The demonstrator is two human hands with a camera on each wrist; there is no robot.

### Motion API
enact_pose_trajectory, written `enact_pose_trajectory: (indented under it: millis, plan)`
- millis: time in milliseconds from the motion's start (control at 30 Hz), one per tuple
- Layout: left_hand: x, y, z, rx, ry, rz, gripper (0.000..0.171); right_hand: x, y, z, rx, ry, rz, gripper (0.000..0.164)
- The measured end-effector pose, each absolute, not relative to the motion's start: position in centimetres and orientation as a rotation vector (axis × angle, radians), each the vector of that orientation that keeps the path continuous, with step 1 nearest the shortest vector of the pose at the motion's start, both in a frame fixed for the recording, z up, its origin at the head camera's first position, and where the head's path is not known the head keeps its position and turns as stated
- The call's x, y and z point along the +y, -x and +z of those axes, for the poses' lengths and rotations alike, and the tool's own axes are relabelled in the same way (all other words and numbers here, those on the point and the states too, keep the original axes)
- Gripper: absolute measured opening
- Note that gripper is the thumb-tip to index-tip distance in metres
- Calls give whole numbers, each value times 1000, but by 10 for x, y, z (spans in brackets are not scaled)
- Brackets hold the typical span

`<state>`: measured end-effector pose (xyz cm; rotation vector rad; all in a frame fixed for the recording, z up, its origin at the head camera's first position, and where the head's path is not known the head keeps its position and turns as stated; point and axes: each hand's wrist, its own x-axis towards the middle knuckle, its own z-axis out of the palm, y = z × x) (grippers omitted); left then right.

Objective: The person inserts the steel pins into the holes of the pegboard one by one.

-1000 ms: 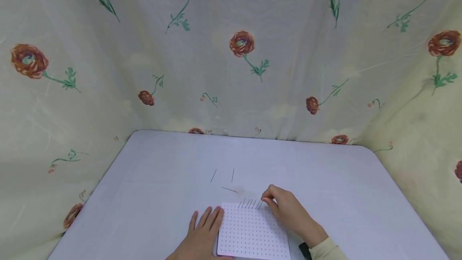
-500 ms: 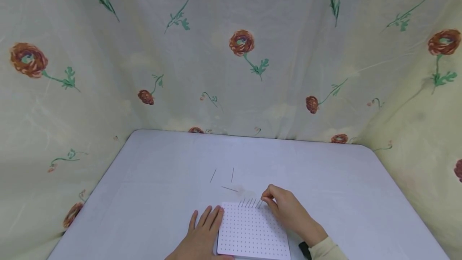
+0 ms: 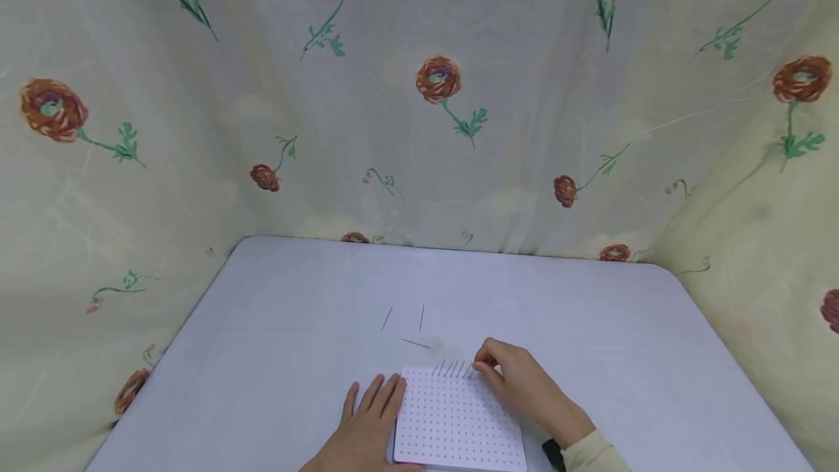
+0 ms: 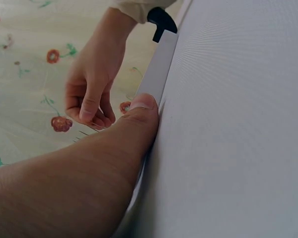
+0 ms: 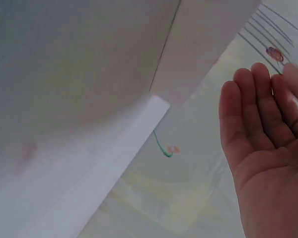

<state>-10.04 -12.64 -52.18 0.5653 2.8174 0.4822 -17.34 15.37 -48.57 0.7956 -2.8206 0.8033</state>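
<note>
A white board (image 3: 459,425) dotted with rows of small holes lies at the near side of the table. Several thin dark needles (image 3: 447,368) stand slanted in its far row. My right hand (image 3: 524,384) pinches the rightmost needle (image 5: 262,55) between thumb and index finger at its upper end, the other fingers curled alongside. My left hand (image 3: 368,421) rests at the board's left side with its fingers straight and slightly spread. In the left wrist view, its thumb (image 4: 144,111) lies along the board's near edge.
Beyond the board, three loose needles lie on the white table (image 3: 295,355): one left needle (image 3: 387,319), one upright-looking needle (image 3: 422,317) and one crosswise needle (image 3: 416,344). A flowered curtain (image 3: 511,130) surrounds the table's back and sides. A black device (image 3: 554,454) sits at my right wrist.
Almost nothing differs. My right hand has dipped very slightly at the rightmost needle; my left hand and the loose needles stay where they were.
</note>
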Motion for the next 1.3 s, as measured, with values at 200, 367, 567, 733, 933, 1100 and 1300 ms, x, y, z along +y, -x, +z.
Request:
enact_pose_trajectory:
  millis: [200, 367, 567, 733, 933, 1100, 1300]
  plan:
    - [-129, 101, -523, 2822, -573, 517, 124, 162, 182, -475, -2833, -744, 849, 8]
    - [-130, 102, -522, 2850, -590, 514, 122, 172, 200, -467, -2788, -746, 940, 17]
    - [-132, 103, -522, 2823, -580, 532, 123, 178, 227, -474, -2845, -856, 1084, 35]
    - [-133, 105, -524, 2789, -539, 513, 129, 175, 248, -479, -2849, -886, 1182, 43]
    - [-133, 107, -525, 2796, -544, 515, 129, 167, 271, -480, -2888, -859, 1188, 44]
    - [-135, 106, -525, 2809, -600, 538, 130, 161, 284, -485, -2979, -825, 1197, 46]
    - [-136, 107, -527, 2786, -613, 513, 129, 157, 293, -493, -3023, -848, 1231, 49]
